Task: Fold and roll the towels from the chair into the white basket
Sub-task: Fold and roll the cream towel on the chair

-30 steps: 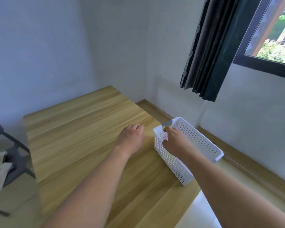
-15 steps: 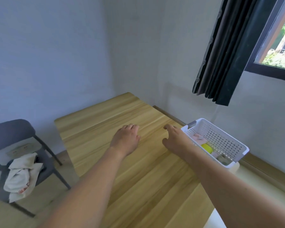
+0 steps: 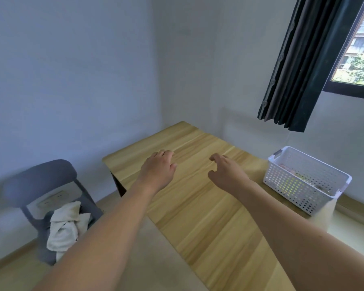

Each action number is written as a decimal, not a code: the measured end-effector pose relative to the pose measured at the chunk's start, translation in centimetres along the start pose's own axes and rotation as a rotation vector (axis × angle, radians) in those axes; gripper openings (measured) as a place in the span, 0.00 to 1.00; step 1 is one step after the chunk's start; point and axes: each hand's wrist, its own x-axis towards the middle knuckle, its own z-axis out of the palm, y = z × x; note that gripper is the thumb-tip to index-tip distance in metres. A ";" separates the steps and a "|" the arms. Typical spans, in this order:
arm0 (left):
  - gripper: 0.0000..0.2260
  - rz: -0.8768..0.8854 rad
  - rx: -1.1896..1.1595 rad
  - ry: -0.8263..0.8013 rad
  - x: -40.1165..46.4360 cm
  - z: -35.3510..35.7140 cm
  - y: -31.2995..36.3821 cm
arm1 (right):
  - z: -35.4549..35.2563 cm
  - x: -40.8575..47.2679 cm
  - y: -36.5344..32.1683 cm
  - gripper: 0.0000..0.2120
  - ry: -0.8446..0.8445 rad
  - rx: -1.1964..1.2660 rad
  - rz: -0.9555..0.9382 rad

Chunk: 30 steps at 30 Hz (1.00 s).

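A: Containers first. White basket, perforated plastic walls, cut-out handles at both ends, standing on the right edge of the wooden table, under the dark curtain.

B: Contents?

A: Seen partly through the holes: something yellow-green low inside, something pinkish toward the far end. Too blurred to name either.

B: Any writing or labels?

A: None that can be read. A pale panel on the wall shows through the gap in the chair's back; its marks are a smear.

B: Towels?

A: Off-white towels, one crumpled heap on the seat of the grey chair, hanging over the front edge. Creased, unfolded, with a small dark mark near the lower right. The chair stands on the floor left of the table, well apart from the basket.

B: Hands?

A: Both stretched out over the tabletop, empty. Left hand palm down, fingers loosely bent, holding nothing. Right hand palm down, fingers spread and relaxed, holding nothing; it is left of the basket, clear of it. Cannot tell whether either touches the wood.
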 end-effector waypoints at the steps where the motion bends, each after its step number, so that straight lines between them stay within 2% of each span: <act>1: 0.19 -0.006 0.001 0.013 -0.4 -0.4 -1.1 | 0.5 0.2 -0.9 0.24 -0.009 -0.004 -0.011; 7: 0.19 -0.089 -0.074 0.017 -3.8 -2.2 -10.3 | 6.1 0.6 -8.8 0.24 -0.064 0.009 -0.054; 12: 0.19 -0.113 -0.124 0.009 -5.2 -5.7 -19.6 | 10.1 1.5 -17.7 0.24 -0.003 0.033 -0.048; 18: 0.19 -0.182 -0.313 -0.010 -6.8 -9.7 -29.8 | 15.9 2.0 -27.8 0.23 -0.037 0.023 -0.061; 23: 0.18 -0.208 -0.316 0.015 -6.9 -11.8 -35.7 | 18.0 4.0 -32.8 0.23 -0.014 0.015 -0.073; 30: 0.17 -0.263 -0.240 -0.030 -9.3 -11.8 -45.7 | 25.4 7.1 -40.0 0.22 -0.147 0.065 -0.126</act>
